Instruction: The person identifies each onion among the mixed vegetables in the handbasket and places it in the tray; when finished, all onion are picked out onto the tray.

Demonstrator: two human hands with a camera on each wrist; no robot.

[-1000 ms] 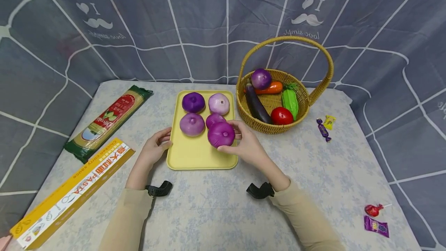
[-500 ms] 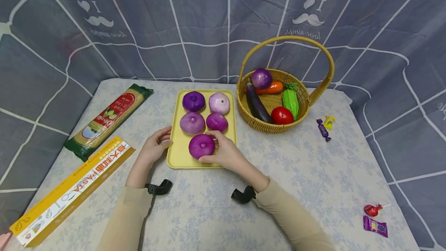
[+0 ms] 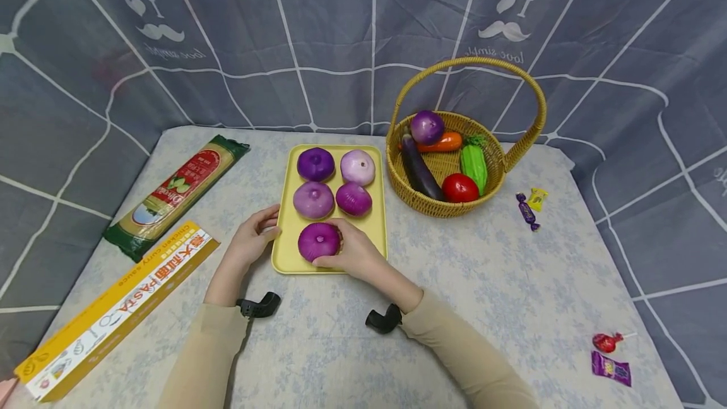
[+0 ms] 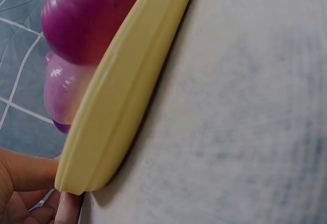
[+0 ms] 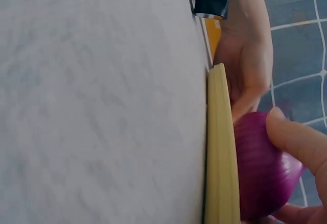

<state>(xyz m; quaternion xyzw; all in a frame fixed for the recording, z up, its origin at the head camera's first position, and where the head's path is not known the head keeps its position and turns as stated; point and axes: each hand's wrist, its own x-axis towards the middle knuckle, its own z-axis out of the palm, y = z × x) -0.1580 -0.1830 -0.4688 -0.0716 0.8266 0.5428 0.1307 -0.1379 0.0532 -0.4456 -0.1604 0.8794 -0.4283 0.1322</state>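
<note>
My right hand point(image 3: 358, 250) grips a magenta onion point(image 3: 318, 242) at the front left of the yellow tray point(image 3: 377, 238). Thumb and fingers lie around the onion's right side; in the right wrist view its base appears to meet the tray. My left hand point(image 3: 254, 237) holds the tray's left edge, the thumb at the rim and a finger against the underside in the left wrist view. Behind the held onion sit a pale purple onion point(image 3: 313, 200) and a magenta onion point(image 3: 354, 199). The back row has a dark purple onion point(image 3: 315, 165) and a whitish onion point(image 3: 358, 167).
A wicker basket point(image 3: 423, 206) with a tall handle stands right of the tray, holding an eggplant point(image 3: 419, 169), a tomato point(image 3: 460, 188) and other vegetables. A pasta packet point(image 3: 178, 194) and a pasta box point(image 3: 119, 311) lie left. Several sweets, including a lollipop point(image 3: 606, 342), lie right.
My right hand has carried the magenta onion left and toward me, from over the tray's right side to its front left. My left hand has stayed at the tray's edge.
</note>
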